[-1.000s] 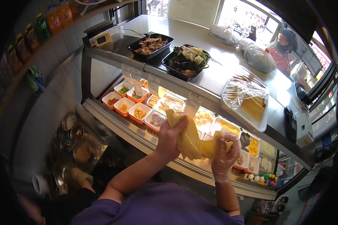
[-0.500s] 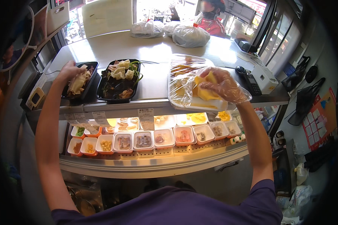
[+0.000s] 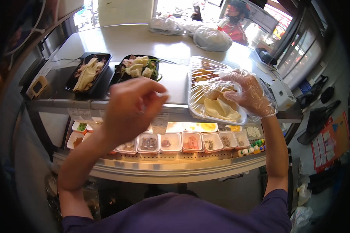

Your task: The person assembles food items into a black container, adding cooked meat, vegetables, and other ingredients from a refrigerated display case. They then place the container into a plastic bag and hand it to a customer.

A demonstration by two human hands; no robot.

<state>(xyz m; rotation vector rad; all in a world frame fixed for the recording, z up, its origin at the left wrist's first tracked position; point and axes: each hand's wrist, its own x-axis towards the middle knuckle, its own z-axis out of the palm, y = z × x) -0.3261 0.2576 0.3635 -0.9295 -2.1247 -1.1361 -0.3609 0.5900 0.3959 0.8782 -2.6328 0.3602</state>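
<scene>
My bare left hand [image 3: 136,108], slightly blurred, is raised in front of the counter edge; its fingers are loosely curled and apart, with nothing visible in them. My right hand [image 3: 247,93], in a clear plastic glove, is over a white tray [image 3: 237,121]. Its thumb and fingers are apart, beside pale yellow folded sheets [image 3: 221,110] in the tray. Cling film [image 3: 206,77] covers part of the tray. A black container [image 3: 101,58] at left holds food topped with a pale sheet [image 3: 88,73]. A second black container [image 3: 118,75], partly hidden by my left hand, holds greens and pale chunks [image 3: 138,66].
Below the counter [image 3: 116,39], a lit display holds several small food tubs [image 3: 170,142]. White plastic bags [image 3: 212,39] sit at the far edge, with a helmeted person [image 3: 235,23] beyond. A white boxy device [image 3: 282,94] stands at right.
My left hand has left the left container, where the pale sheet now lies on the food, and moved right and nearer. My right hand has released the yellow sheet into the tray.
</scene>
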